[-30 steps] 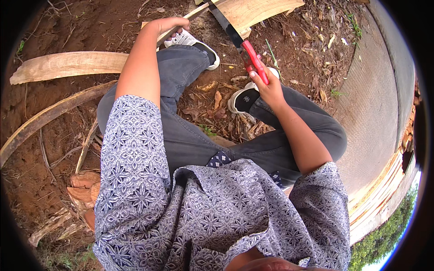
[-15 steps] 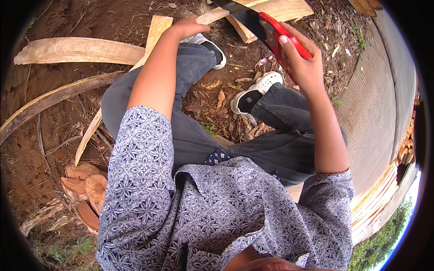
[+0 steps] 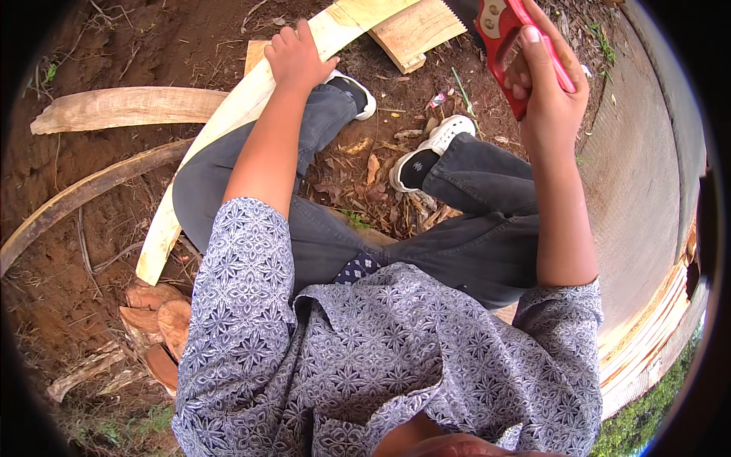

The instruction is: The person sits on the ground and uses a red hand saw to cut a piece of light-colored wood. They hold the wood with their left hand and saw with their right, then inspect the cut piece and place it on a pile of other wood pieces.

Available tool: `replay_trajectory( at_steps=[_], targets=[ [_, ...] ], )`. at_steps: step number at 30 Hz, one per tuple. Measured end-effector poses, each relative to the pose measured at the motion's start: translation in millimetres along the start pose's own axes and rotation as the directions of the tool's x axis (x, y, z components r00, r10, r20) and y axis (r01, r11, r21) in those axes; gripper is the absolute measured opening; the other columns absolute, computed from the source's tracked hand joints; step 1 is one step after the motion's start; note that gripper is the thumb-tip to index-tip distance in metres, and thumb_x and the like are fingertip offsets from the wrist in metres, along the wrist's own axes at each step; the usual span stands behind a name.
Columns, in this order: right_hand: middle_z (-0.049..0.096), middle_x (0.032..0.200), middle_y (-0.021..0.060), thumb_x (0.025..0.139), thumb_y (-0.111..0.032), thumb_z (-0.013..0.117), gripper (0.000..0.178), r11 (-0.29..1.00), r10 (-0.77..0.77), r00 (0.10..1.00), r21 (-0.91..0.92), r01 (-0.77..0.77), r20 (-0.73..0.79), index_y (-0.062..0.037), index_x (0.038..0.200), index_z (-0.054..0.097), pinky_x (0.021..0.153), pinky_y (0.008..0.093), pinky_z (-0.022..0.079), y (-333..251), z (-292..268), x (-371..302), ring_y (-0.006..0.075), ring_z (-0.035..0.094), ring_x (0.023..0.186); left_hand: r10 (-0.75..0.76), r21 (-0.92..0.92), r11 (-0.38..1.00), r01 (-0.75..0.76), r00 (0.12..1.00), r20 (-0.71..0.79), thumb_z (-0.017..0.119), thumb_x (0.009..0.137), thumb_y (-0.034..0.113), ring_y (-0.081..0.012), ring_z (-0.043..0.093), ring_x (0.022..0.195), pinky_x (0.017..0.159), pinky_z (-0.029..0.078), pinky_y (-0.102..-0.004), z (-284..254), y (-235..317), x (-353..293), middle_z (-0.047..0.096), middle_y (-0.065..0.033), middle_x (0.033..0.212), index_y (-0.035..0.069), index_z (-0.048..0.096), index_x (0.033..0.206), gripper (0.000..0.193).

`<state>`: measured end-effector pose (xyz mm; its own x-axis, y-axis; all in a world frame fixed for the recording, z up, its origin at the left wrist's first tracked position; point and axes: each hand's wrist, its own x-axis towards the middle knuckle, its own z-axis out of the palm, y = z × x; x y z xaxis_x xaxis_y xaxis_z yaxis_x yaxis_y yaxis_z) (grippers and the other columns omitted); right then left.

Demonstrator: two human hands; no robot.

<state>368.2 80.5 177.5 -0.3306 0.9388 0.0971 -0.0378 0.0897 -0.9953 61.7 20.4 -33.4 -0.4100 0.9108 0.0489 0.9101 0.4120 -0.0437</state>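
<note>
A long, pale, slightly curved wooden plank (image 3: 339, 32) slants from the lower left, past my left leg, to the top edge. My left hand (image 3: 298, 58) grips it near the far end, fingers over its face and thumb along the near edge. In my right hand (image 3: 550, 84) is a hand saw (image 3: 493, 50) with a red handle, fingers wrapped through the grip. Its toothed blade points up and left, apart from the plank, and runs mostly out of view. A thick pale board (image 3: 419, 32) lies beyond my feet, partly beneath the plank.
Curved wood strips, one pale (image 3: 129, 110) and one bark-edged (image 3: 84, 190), lie on the dirt at left. Several cut wood pieces (image 3: 173, 324) are piled at lower left. A large grey wooden surface (image 3: 620, 183) stands along my right. My white shoes (image 3: 440, 141) rest among wood chips.
The plank has turned so that its broad face shows, and my left hand has shifted slightly back. The saw has come off the plank and moved to the right.
</note>
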Motion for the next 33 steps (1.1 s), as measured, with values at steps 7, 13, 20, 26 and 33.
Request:
replay_trajectory(
  at_steps=[7,13,20,26,33],
  targets=[
    [0.061,0.077,-0.0016,0.103,-0.022,0.062,0.049,0.952,0.174,0.764,-0.092,-0.292,-0.621,0.007,0.143,0.054,0.053,0.0197,0.039,-85.3,7.7,40.5,0.0017,0.048,0.058,0.077,-0.283,0.957,0.068,0.879,0.47,0.084,0.066,0.054,-0.0357,0.055,0.134,0.108,0.048,-0.0472,11.5,-28.4,31.2,0.055,-0.0216,0.145,0.005,0.041,0.149,0.106],
    [0.048,0.07,-0.0054,0.103,-0.023,0.06,0.051,0.996,-0.083,0.943,-0.017,0.082,-0.321,0.0052,0.145,0.052,0.052,0.0214,0.037,-69.5,-56.1,-0.9,0.0029,0.045,0.056,0.107,-0.185,0.983,-0.014,0.858,0.502,0.082,0.061,0.077,-0.0394,0.053,0.136,0.11,0.046,-0.0497,-0.3,11.5,9.2,0.052,-0.022,0.147,0.001,0.037,0.15,0.124],
    [0.043,0.071,-0.0053,0.106,-0.019,0.057,0.043,0.95,-0.008,0.995,0.311,0.039,-0.101,0.0057,0.141,0.055,0.061,0.0228,0.037,-69.7,-72.7,10.6,0.0036,0.041,0.06,-0.355,-0.154,0.895,0.418,0.879,0.319,0.038,0.1,0.066,-0.0359,0.062,0.12,0.103,0.037,-0.0519,8.2,49.4,4.5,0.07,-0.0172,0.126,0.005,0.067,0.127,0.073],
    [0.036,0.074,-0.0038,0.11,-0.015,0.049,0.033,0.928,0.165,0.986,0.34,-0.153,-0.007,0.0081,0.132,0.056,0.071,0.0265,0.037,-72.3,-66.9,16.9,0.0053,0.038,0.064,-0.34,-0.112,0.926,0.361,0.925,0.172,0.045,0.099,0.058,-0.0322,0.066,0.106,0.092,0.041,-0.0488,27.5,63.8,-8.4,0.073,-0.0145,0.114,0.008,0.072,0.111,0.058],
    [0.036,0.075,-0.004,0.11,-0.015,0.046,0.047,0.916,0.239,0.971,0.336,-0.218,-0.022,0.0108,0.149,0.041,0.072,0.0256,0.036,-70.0,-57.5,26.1,0.005,0.037,0.065,-0.334,-0.1,0.926,0.365,0.913,0.234,0.044,0.1,0.06,-0.0332,0.066,0.107,0.094,0.041,-0.0503,26.2,64.4,-9.9,0.073,-0.0147,0.114,0.008,0.071,0.114,0.061]
  ],
)
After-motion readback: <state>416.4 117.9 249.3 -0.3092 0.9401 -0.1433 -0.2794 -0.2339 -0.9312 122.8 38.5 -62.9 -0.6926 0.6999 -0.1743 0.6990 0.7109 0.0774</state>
